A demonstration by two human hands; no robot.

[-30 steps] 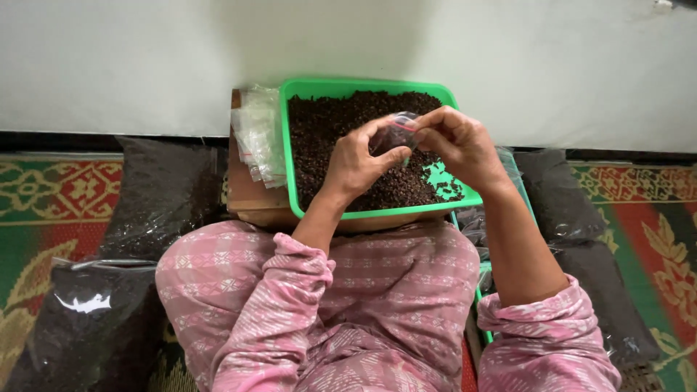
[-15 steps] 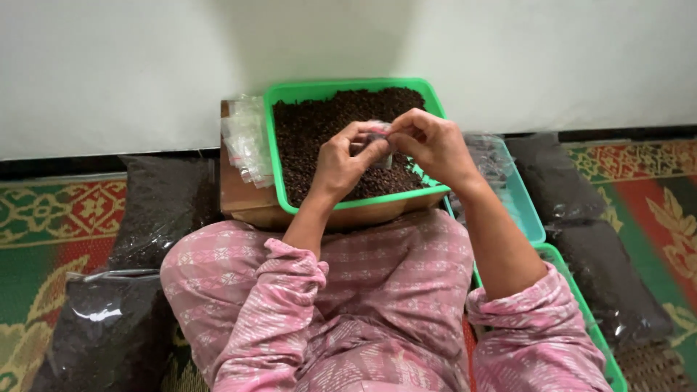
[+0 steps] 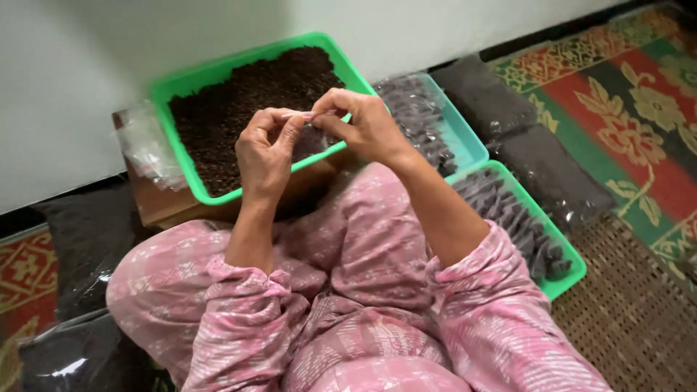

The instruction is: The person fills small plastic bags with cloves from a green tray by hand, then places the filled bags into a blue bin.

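While my left hand (image 3: pixel 265 149) and right hand (image 3: pixel 359 123) now pinch the packet (image 3: pixel 308 138) shut, they've lifted nearer than before off the tray (image 3: pixel 163 91).

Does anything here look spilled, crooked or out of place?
Nothing stands out. The dark grains stay inside the green tray, no spill shows on the box under it, and both hands pinch a small clear packet above it.

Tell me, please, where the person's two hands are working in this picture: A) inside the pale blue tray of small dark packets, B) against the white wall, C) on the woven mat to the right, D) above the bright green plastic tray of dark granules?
D: the left hand and right hand meet, pinching a small clear plastic packet, over the near edge of the bright green plastic tray of dark granules.
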